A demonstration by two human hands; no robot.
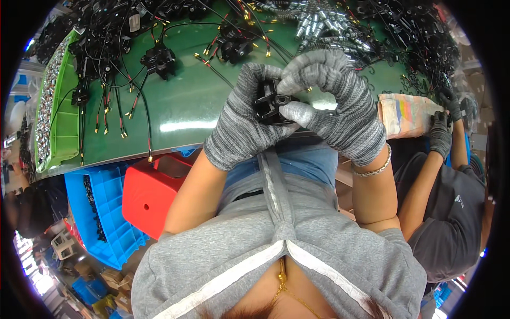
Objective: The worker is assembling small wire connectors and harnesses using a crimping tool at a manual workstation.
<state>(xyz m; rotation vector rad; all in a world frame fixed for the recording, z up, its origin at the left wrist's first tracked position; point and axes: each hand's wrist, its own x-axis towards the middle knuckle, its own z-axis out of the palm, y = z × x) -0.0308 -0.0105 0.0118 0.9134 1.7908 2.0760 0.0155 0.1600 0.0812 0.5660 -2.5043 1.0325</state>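
Observation:
Both my hands wear grey striped knit gloves and meet over the near edge of the green table. A small black plastic part (269, 101) with a round hole sits in my left hand (243, 117), whose fingers wrap round its left side and underside. My right hand (340, 98) bends over from the right, thumb and forefinger pinching at the part's right side by the hole. Whether a smaller piece lies between those fingertips I cannot tell. Beyond my hands, black assemblies (158, 59) with thin cables and brass-coloured ends lie on the table.
Metal springs (324, 24) are heaped at the back. A green tray (62, 114) of small parts lines the left edge. Below stand a blue crate (114, 212) and red stool (154, 194). At right, a co-worker's gloved hand (440, 135) is beside a striped cloth (406, 114).

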